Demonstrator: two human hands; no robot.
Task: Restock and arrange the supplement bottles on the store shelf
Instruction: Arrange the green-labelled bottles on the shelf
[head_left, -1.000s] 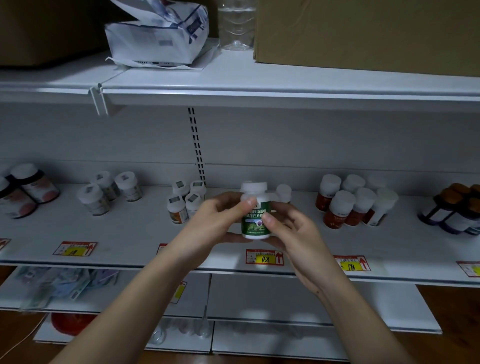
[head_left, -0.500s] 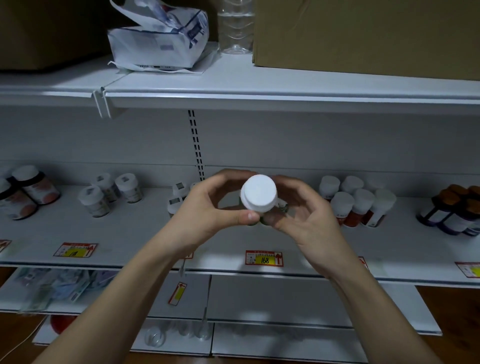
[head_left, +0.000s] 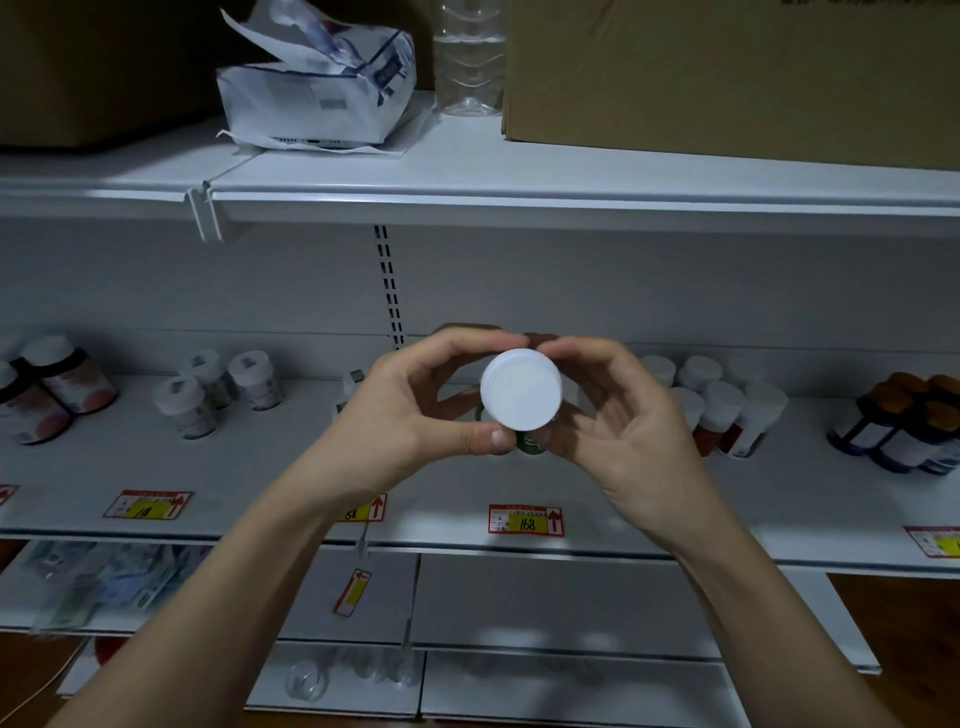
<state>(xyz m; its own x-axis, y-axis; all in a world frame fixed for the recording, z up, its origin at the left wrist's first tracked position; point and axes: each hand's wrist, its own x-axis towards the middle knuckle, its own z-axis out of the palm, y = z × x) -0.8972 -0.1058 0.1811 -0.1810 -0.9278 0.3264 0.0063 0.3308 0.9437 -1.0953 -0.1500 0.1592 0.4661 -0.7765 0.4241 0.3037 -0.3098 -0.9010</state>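
Fingers (head_left: 470, 345) of both hands clamp a white-capped bottle (head_left: 521, 389) before the dim, seemingly white shelf (head_left: 291, 467).

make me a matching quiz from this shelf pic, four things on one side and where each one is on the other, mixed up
Things:
1. green bottle with white cap
2. cardboard box
3. brown-capped bottles
4. price tag marked 168

Places:
A. far right of the middle shelf
B. front edge of the middle shelf, below the hands
C. top shelf, right side
D. held between the left hand and right hand

Pairs: 1-D, 2-C, 3-A, 4-B
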